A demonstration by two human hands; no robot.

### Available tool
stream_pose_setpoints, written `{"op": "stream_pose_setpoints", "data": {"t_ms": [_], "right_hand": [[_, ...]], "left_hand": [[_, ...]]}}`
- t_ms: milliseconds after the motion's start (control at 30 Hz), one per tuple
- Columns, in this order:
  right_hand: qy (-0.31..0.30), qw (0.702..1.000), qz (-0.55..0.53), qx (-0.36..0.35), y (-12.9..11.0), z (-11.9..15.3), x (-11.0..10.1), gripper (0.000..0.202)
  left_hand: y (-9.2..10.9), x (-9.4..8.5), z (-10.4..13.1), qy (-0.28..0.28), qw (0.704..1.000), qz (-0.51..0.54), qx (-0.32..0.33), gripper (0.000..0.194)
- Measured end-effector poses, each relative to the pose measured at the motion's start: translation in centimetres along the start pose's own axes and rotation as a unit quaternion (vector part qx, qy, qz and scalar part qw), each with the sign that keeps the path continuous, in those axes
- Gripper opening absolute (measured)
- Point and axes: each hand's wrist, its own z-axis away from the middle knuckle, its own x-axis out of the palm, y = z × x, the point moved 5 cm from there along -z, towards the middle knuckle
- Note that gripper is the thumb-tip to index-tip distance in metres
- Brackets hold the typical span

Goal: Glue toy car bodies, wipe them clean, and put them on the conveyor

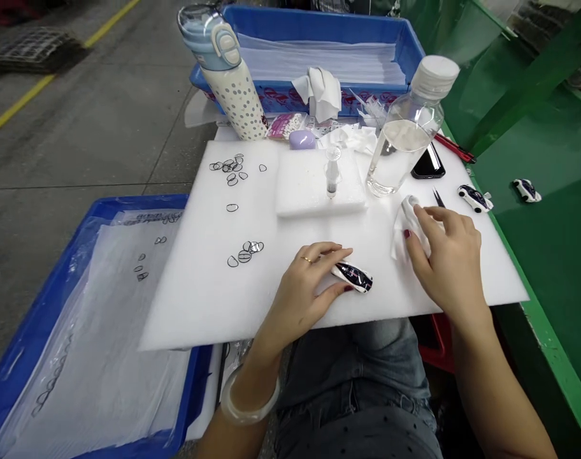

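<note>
My left hand (309, 284) grips a small black and white toy car (353, 276) by its rear end, thumb on the near side and fingers on the far side, over the white foam board (195, 306). To the right, my right hand (443, 252) pinches a crumpled white cloth or tissue (408, 220) on the board. Just beyond that hand lie the dark tips of tweezers (438, 197). A syringe (332, 175) stands on a smaller foam block (300, 191). Thin black rings (245, 255) lie in loose groups on the board's left side.
A clear bottle of liquid (400, 150) and a dotted tumbler (237, 95) stand at the back, near a phone (429, 162). Two more toy cars (474, 198) sit at the right. Blue trays (104, 207) lie left and behind. A green metal edge (548, 331) borders the right.
</note>
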Motion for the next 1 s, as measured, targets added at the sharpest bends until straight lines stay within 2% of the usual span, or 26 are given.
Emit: {"op": "stream_pose_setpoints", "data": {"t_ms": [67, 167, 233, 267, 333, 367, 433, 533, 600, 667, 700, 767, 833, 933, 1000], "right_hand": [[-0.018, 0.999, -0.047, -0.02, -2.1, 0.6, 0.3, 0.038], [-0.111, 0.983, -0.122, -0.077, -6.6, 2.6, 2.0, 0.043], [-0.128, 0.982, -0.119, -0.072, -7.2, 3.2, 2.6, 0.044], [-0.113, 0.985, -0.116, -0.057, -6.3, 3.2, 2.4, 0.044], [-0.05, 0.993, -0.105, -0.005, -1.9, 3.1, 0.7, 0.043], [-0.011, 0.995, -0.091, 0.032, 1.3, 3.4, -0.7, 0.043], [0.05, 0.987, -0.01, 0.152, 9.1, 5.2, -3.8, 0.047], [0.063, 0.928, 0.121, 0.346, 19.9, 10.3, -7.8, 0.051], [0.049, 0.899, 0.153, 0.408, 24.4, 13.1, -9.4, 0.045], [0.05, 0.899, 0.157, 0.405, 26.7, 13.6, -10.1, 0.036], [0.048, 0.904, 0.152, 0.396, 27.5, 12.8, -10.0, 0.034], [0.033, 0.912, 0.139, 0.383, 28.7, 9.8, -9.1, 0.036], [0.003, 0.914, 0.13, 0.383, 30.1, 5.6, -7.4, 0.041], [-0.033, 0.899, 0.151, 0.409, 31.9, 0.1, -5.2, 0.038], [-0.057, 0.885, 0.166, 0.431, 32.5, -1.6, -4.2, 0.036]], "left_hand": [[-0.2, -0.6, 0.2, 0.03, 0.999, 0.028, -0.024, 0.032], [-0.8, -1.3, 0.7, 0.085, 0.994, 0.035, -0.061, 0.026], [-1.2, -1.6, 1.1, 0.105, 0.991, 0.021, -0.081, 0.024], [-1.4, -1.6, 1.3, 0.107, 0.99, 0.015, -0.09, 0.023], [-1.5, -1.5, 1.6, 0.101, 0.991, 0.0, -0.093, 0.02], [-1.4, -1.4, 1.6, 0.096, 0.991, -0.009, -0.088, 0.019], [-1.0, -1.4, 1.7, 0.088, 0.993, -0.024, -0.073, 0.018], [-0.7, -1.2, 1.5, 0.08, 0.994, -0.033, -0.064, 0.019], [-0.7, -1.0, 1.3, 0.075, 0.995, -0.036, -0.062, 0.019], [-0.7, -0.8, 1.2, 0.072, 0.995, -0.041, -0.059, 0.019], [-0.8, -0.8, 1.1, 0.072, 0.995, -0.043, -0.058, 0.019], [-0.9, -0.7, 1.1, 0.073, 0.994, -0.048, -0.059, 0.02], [-1.1, -0.7, 1.2, 0.072, 0.994, -0.05, -0.063, 0.021], [-1.4, -0.7, 1.4, 0.068, 0.993, -0.053, -0.082, 0.022], [-1.5, -0.7, 1.5, 0.071, 0.992, -0.05, -0.089, 0.021]]}}
